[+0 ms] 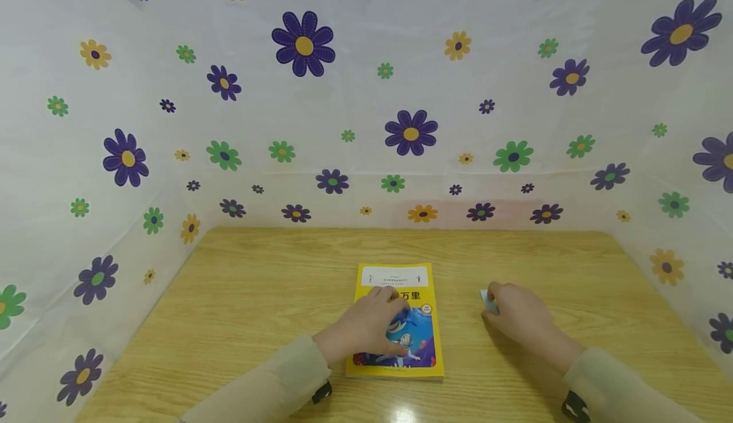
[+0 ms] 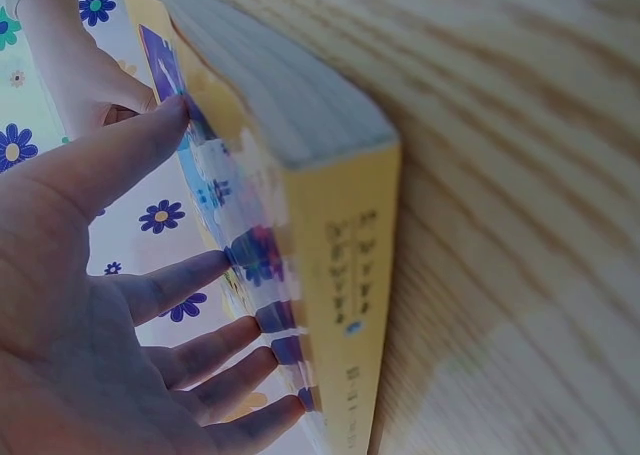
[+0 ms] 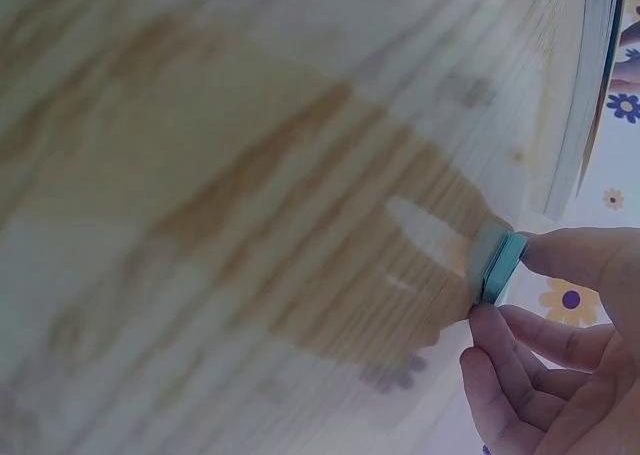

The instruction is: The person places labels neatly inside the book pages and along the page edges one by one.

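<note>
A yellow paperback book [image 1: 426,346] with a blue undersea picture lies face up on the table. My left hand [image 1: 369,321] rests on its cover. In the left wrist view, the spread fingers [image 2: 170,290] and thumb touch the cover with their tips, and the spine [image 2: 345,275] faces the camera. To the right of the book, my right hand [image 1: 523,318] pinches a small light-blue flat piece [image 1: 485,298] against the tabletop. The right wrist view shows this teal piece [image 3: 503,265] between thumb and fingertips; its exact kind cannot be told.
The wood-grain table [image 1: 258,296] carries the book near its middle. A white cloth with printed flowers [image 1: 355,98] hangs behind the table and along both sides. A bright light reflection shows at the table's near edge.
</note>
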A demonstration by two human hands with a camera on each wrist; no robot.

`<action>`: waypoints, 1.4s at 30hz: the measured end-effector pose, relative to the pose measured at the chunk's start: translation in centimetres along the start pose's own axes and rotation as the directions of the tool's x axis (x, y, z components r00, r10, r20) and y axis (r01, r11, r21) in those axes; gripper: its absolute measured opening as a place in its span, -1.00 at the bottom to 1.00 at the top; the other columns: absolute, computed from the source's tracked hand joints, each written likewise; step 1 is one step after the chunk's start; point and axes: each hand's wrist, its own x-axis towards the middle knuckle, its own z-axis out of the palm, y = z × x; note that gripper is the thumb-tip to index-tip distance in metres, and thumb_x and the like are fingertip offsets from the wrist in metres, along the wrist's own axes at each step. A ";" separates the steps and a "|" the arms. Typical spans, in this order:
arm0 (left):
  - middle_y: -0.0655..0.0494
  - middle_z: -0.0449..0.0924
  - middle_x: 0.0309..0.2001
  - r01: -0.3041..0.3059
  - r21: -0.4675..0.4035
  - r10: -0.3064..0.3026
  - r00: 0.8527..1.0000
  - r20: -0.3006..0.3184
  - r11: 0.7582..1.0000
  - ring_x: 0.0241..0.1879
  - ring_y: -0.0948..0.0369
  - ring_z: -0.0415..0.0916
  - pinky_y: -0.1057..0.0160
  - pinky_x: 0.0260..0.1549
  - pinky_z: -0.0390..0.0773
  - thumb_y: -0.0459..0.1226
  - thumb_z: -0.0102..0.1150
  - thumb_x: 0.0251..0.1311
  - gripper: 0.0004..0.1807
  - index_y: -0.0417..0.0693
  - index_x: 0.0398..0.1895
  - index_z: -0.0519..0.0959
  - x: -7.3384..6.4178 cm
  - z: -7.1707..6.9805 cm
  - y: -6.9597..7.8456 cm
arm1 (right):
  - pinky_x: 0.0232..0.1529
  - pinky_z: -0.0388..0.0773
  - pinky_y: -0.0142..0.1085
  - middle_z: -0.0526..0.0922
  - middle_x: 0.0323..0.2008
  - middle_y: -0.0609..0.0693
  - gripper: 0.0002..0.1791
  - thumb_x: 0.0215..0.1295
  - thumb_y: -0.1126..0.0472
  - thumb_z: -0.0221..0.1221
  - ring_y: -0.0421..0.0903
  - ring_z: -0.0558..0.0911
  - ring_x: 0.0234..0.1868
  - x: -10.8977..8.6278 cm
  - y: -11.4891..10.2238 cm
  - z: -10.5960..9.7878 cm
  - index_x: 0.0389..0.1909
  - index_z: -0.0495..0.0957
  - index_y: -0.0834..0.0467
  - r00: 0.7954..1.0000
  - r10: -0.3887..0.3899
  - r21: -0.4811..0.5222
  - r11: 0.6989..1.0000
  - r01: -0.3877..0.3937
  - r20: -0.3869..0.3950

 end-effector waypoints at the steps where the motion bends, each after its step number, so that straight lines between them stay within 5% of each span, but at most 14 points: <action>1: 0.02 0.45 0.39 -0.001 0.001 0.001 1.000 -0.001 1.000 0.29 0.09 0.43 0.05 0.38 0.62 0.22 0.56 0.09 -0.15 0.12 0.42 0.53 0.0 0.1 0.0 | -0.46 0.58 -0.29 0.69 -0.42 -0.01 -0.72 0.25 0.18 0.49 -0.17 0.54 -0.45 0.0 0.0 0.0 -0.21 0.63 0.26 1.000 -0.002 -0.001 1.000 0.002 -0.001; 23: 0.02 0.45 0.40 0.000 0.012 0.000 1.000 -0.010 1.000 0.31 0.08 0.42 0.03 0.40 0.59 0.22 0.55 0.11 -0.16 0.13 0.41 0.53 0.0 0.2 -0.2 | -0.57 0.33 -0.40 0.59 -0.51 -0.08 -0.74 0.30 0.12 0.46 -0.19 0.44 -0.53 -0.1 -0.3 0.1 -0.24 0.65 0.23 1.000 -0.008 -0.020 1.000 0.008 -0.015; 42: -0.02 0.47 0.41 -0.020 0.052 0.021 1.000 -0.009 0.998 0.32 0.07 0.44 0.05 0.41 0.58 0.24 0.51 0.14 -0.15 0.08 0.43 0.53 0.1 0.5 -0.1 | -0.58 0.51 -0.39 0.66 -0.42 -0.02 -0.74 0.29 0.12 0.46 -0.22 0.55 -0.51 -0.3 -0.4 -0.2 -0.22 0.69 0.23 0.999 -0.040 -0.063 0.997 0.038 -0.030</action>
